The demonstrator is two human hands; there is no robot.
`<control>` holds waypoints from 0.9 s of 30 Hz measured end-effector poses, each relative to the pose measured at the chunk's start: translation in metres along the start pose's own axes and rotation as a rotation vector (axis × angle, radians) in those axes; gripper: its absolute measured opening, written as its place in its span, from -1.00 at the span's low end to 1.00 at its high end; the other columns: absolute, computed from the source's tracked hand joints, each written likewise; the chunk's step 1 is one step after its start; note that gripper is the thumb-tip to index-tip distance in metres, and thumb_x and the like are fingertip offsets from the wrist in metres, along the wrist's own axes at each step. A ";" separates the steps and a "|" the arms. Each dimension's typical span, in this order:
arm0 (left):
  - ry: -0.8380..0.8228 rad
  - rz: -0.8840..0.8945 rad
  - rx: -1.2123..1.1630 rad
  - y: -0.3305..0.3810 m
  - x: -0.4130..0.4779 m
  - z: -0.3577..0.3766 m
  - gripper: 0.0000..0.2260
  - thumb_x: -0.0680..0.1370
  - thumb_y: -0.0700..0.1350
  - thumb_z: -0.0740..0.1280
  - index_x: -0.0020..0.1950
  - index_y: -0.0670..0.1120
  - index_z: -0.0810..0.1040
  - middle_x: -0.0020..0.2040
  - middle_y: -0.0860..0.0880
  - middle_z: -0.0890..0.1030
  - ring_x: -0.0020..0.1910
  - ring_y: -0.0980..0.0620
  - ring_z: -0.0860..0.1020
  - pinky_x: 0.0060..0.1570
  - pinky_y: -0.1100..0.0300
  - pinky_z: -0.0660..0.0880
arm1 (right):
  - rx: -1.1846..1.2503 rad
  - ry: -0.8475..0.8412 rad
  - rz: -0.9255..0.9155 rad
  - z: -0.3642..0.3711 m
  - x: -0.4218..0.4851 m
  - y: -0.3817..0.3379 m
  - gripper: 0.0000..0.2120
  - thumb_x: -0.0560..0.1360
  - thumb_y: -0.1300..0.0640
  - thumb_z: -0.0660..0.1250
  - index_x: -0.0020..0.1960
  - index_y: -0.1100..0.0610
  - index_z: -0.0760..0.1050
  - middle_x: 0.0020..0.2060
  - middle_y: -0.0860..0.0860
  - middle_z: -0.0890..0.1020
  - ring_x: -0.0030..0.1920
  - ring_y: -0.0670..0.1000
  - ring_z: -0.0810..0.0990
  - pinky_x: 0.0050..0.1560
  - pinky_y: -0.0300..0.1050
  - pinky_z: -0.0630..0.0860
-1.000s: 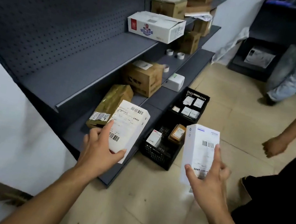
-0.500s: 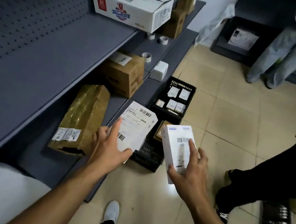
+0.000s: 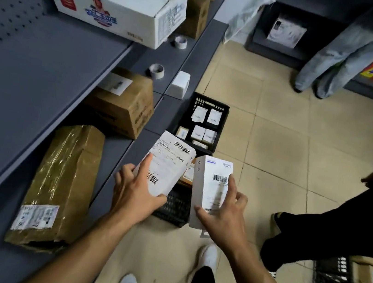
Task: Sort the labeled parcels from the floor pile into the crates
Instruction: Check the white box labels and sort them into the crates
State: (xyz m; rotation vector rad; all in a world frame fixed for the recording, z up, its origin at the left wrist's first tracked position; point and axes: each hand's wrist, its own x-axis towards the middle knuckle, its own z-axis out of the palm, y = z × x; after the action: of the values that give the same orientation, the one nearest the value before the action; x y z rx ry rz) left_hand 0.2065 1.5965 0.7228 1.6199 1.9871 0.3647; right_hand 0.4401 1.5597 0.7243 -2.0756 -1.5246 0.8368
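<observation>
Underfoot, tiled floor, black crate, grey shelving

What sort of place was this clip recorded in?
Likely a parcel sorting or pickup room: grey metal shelving holds cardboard boxes, a black crate holds labelled packets, and the left hand grips a barcoded white parcel.

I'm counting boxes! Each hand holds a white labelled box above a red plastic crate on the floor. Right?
No: the head view shows a black plastic crate, not red. Above it, the left hand holds one white labelled box, the right hand a second white labelled box.
</observation>
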 end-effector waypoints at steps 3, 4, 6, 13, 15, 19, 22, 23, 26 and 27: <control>-0.039 -0.072 0.007 0.014 0.020 0.016 0.01 0.34 0.21 0.47 0.61 0.28 -0.11 0.30 -0.06 0.25 0.31 -0.14 0.28 0.23 0.07 0.34 | 0.036 -0.047 -0.045 0.002 0.044 0.019 0.17 0.36 -0.12 0.58 0.63 -0.21 -0.21 0.34 0.02 0.19 0.10 -0.01 0.38 0.23 0.03 0.54; -0.029 -0.104 0.001 0.018 0.026 0.022 0.00 0.35 0.20 0.47 0.61 0.27 -0.10 0.31 -0.06 0.26 0.32 -0.15 0.28 0.27 0.06 0.33 | 0.057 -0.066 -0.063 0.005 0.058 0.027 0.16 0.36 -0.12 0.59 0.63 -0.22 -0.20 0.35 0.00 0.18 0.12 0.00 0.39 0.22 0.06 0.57; -0.011 -0.178 -0.008 0.021 0.037 0.037 -0.01 0.37 0.18 0.47 0.62 0.26 -0.09 0.33 -0.08 0.26 0.36 -0.16 0.28 0.33 0.03 0.31 | 0.082 -0.113 -0.088 0.014 0.083 0.051 0.14 0.35 -0.10 0.60 0.63 -0.21 -0.16 0.37 0.00 0.18 0.20 0.05 0.42 0.22 0.06 0.58; 0.060 -0.381 0.082 -0.001 0.059 0.109 -0.03 0.42 0.16 0.50 0.64 0.23 -0.07 0.36 -0.11 0.36 0.32 -0.18 0.39 0.23 0.02 0.36 | 0.147 -0.220 -0.100 0.061 0.144 0.143 0.05 0.40 -0.02 0.59 0.65 -0.07 -0.02 0.53 0.00 0.21 0.42 -0.20 0.19 0.35 -0.14 0.32; 0.096 -0.393 0.089 -0.017 0.065 0.133 -0.01 0.38 0.14 0.54 0.64 0.22 -0.01 0.34 -0.12 0.41 0.27 -0.17 0.42 0.13 0.04 0.37 | 0.156 -0.248 -0.056 0.079 0.159 0.163 0.07 0.40 0.00 0.59 0.66 -0.07 -0.05 0.46 -0.02 0.27 0.29 -0.31 0.19 0.26 -0.15 0.37; 0.065 -0.371 0.022 -0.071 0.101 0.208 0.01 0.34 0.05 0.58 0.63 0.23 0.03 0.33 -0.14 0.41 0.28 -0.20 0.38 0.22 -0.10 0.46 | 0.153 -0.300 0.020 0.147 0.197 0.214 0.16 0.39 0.02 0.60 0.66 -0.11 -0.18 0.45 0.00 0.25 0.26 -0.32 0.19 0.26 -0.04 0.48; 0.066 -0.359 -0.030 -0.115 0.130 0.262 -0.03 0.33 0.04 0.57 0.59 0.28 0.06 0.37 -0.10 0.35 0.32 -0.15 0.34 0.25 -0.12 0.47 | 0.155 -0.319 0.048 0.211 0.224 0.252 0.17 0.35 -0.01 0.61 0.66 -0.12 -0.15 0.42 0.00 0.28 0.30 -0.23 0.28 0.21 0.13 0.60; 0.078 -0.339 -0.034 -0.131 0.141 0.278 -0.04 0.33 0.03 0.58 0.59 0.28 0.09 0.37 -0.10 0.35 0.32 -0.15 0.35 0.24 -0.10 0.48 | 0.171 -0.322 0.056 0.234 0.231 0.263 0.17 0.34 -0.03 0.62 0.66 -0.12 -0.13 0.40 0.00 0.29 0.32 -0.17 0.33 0.17 0.17 0.62; 0.127 -0.317 -0.072 -0.179 0.173 0.321 -0.03 0.31 0.02 0.61 0.56 0.29 0.11 0.39 -0.08 0.30 0.32 -0.15 0.38 0.19 -0.09 0.55 | 0.207 -0.325 0.100 0.305 0.248 0.287 0.19 0.35 -0.04 0.62 0.64 -0.21 -0.18 0.38 -0.05 0.23 0.36 0.00 0.36 0.12 0.19 0.66; 0.138 -0.309 -0.101 -0.194 0.184 0.335 -0.03 0.31 0.01 0.61 0.56 0.30 0.10 0.40 -0.05 0.28 0.33 -0.13 0.39 0.16 -0.06 0.58 | 0.216 -0.326 0.111 0.327 0.252 0.292 0.19 0.37 -0.04 0.62 0.62 -0.26 -0.22 0.39 -0.09 0.20 0.38 0.04 0.35 0.12 0.20 0.66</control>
State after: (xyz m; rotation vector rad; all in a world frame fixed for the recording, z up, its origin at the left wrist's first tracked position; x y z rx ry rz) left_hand 0.2146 1.6844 0.3035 1.2299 2.2420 0.4579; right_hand 0.4716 1.7084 0.2421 -1.9478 -1.4079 1.3741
